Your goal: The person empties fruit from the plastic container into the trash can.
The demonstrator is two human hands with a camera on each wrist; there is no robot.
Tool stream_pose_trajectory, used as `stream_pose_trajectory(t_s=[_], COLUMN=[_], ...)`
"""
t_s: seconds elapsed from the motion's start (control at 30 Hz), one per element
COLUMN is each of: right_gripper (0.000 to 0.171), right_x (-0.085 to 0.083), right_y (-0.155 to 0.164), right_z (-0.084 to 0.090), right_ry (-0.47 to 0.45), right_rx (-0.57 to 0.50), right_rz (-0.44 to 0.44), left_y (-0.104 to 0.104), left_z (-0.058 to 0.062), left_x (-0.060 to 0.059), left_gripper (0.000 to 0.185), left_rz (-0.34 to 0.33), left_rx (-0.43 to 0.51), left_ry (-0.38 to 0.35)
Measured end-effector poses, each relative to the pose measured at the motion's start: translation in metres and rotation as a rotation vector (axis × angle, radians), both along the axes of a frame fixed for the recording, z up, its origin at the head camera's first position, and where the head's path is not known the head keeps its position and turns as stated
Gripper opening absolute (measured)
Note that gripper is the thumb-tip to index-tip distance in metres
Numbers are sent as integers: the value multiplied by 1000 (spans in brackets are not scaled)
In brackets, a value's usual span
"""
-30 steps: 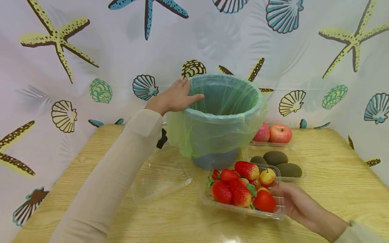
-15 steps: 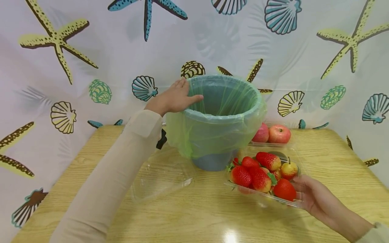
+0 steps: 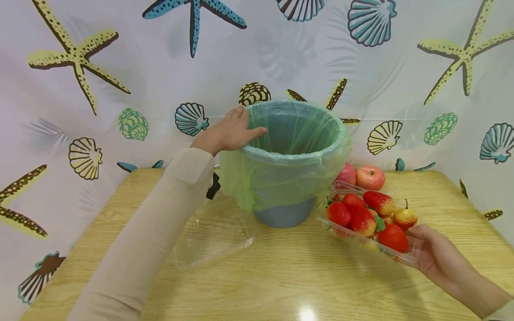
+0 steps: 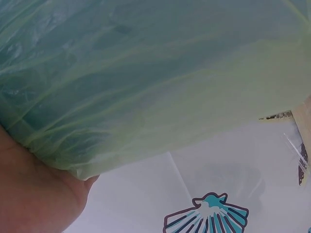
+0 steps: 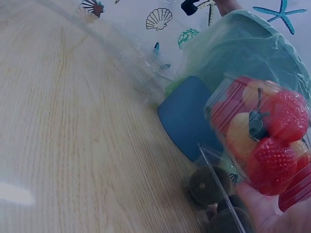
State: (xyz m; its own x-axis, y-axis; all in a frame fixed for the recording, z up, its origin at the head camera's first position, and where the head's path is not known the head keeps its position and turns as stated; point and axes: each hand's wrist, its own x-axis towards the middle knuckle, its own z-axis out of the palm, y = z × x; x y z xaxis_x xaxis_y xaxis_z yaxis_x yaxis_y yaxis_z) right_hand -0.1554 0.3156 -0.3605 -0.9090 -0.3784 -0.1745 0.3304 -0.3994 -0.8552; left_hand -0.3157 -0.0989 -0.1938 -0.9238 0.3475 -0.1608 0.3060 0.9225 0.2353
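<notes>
Above the pale wooden bench (image 3: 281, 276), the right hand (image 3: 435, 256) has its grip clasped on a clear plastic tray of red strawberries (image 3: 371, 218), while the left hand (image 3: 226, 131) rests relaxed fingers on the rim of the blue bucket lined with a green bag (image 3: 289, 160).

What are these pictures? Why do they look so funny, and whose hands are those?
A person wears three small cameras: one on the head and one on each wrist. The big picture comes from the head, looking down at a wooden table. The left hand rests on the rim of a blue bin lined with a green bag. The right hand holds a clear box of strawberries up off the table. Behind it are two apples, and an empty clear lid lies on the table. The left wrist picture is so close that it shows mostly the bag. The right wrist picture shows the strawberries from below.
</notes>
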Motion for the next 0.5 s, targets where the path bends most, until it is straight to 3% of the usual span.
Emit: stream_pose_trajectory(t_s=[0.1,0.5], right_gripper=[37,17], right_x=[-1,-14], right_y=[2,3], right_z=[1,4], right_ry=[-1,-67], right_rx=[-15,100], right_rz=[-23,-197], left_y=[0,0], left_z=[-1,-1], left_x=[0,1], left_gripper=[83,83], left_rz=[0,7], left_rx=[-5,3], left_ry=[2,-2])
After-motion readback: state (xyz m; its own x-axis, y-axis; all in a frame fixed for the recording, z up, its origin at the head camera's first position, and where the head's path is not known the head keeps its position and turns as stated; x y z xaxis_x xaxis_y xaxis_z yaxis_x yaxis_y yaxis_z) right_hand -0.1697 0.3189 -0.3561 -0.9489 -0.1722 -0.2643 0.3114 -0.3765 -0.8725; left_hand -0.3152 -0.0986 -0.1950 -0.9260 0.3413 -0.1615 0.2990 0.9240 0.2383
